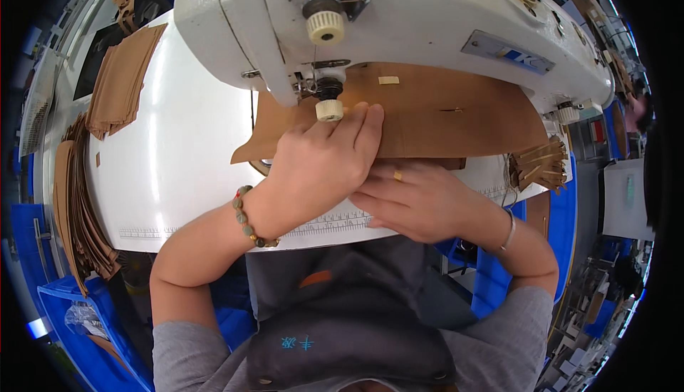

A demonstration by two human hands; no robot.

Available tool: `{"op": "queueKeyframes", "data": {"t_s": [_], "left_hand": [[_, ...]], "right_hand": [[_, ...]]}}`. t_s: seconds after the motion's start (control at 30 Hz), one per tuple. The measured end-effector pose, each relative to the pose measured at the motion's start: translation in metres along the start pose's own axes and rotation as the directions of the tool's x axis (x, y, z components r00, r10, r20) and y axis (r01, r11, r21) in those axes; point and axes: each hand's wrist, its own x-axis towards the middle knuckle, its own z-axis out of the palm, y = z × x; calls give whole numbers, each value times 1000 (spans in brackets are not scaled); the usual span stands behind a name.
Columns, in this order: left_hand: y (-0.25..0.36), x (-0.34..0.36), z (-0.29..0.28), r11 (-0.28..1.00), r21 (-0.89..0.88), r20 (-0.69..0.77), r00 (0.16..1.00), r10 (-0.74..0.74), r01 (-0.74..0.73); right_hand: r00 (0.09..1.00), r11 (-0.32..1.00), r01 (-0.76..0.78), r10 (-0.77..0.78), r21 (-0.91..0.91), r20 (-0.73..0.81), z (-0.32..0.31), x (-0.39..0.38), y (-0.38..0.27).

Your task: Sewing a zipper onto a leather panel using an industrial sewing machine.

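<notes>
A large brown sheet (470, 125), which looks like leather, lies beneath the arm of a white sewing machine (427, 21). My left hand (324, 151) presses on it from above, its extended fingers close together beside the white knob (329, 110) near the needle area. The needle itself is hidden. Just in front of the sheet's near edge rests my right hand (420, 199), palm down, fingers pointing left and slightly apart. Some of its fingertips disappear behind my left hand. A second brown layer (456, 163) peeks out under that near edge. Beaded and metal bracelets circle my wrists.
Stacked brown pieces (128, 78) lie on the white table (185, 135) at the far left, with more draped pieces (78, 207) over its left edge. A bundle of narrow brown strips (539, 165) sits at the right. Blue bins (92, 321) flank the table. A printed ruler (320, 227) runs along the front.
</notes>
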Motion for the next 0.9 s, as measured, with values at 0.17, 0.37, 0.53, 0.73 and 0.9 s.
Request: {"op": "queueKeyframes", "data": {"t_s": [0.17,0.37,0.53,0.73,0.9], "left_hand": [[-1,-2,-6,999,20,-92,995,41,-39],[-16,-23,-1,998,-17,-32,997,68,-68],[-29,-52,2,996,31,135,988,74,-79],[-37,-60,-3,987,158,208,978,-24,-10],[-44,-53,-8,996,25,181,979,-93,90]], "right_hand": [[991,982,-114,124,-152,57,9,47,37],[924,902,-287,350,-322,156,15,27,68],[822,779,-403,539,-480,185,-23,-34,47],[481,718,-683,580,-133,657,-105,-19,-20],[942,937,-319,330,-139,66,-26,19,8]]}}
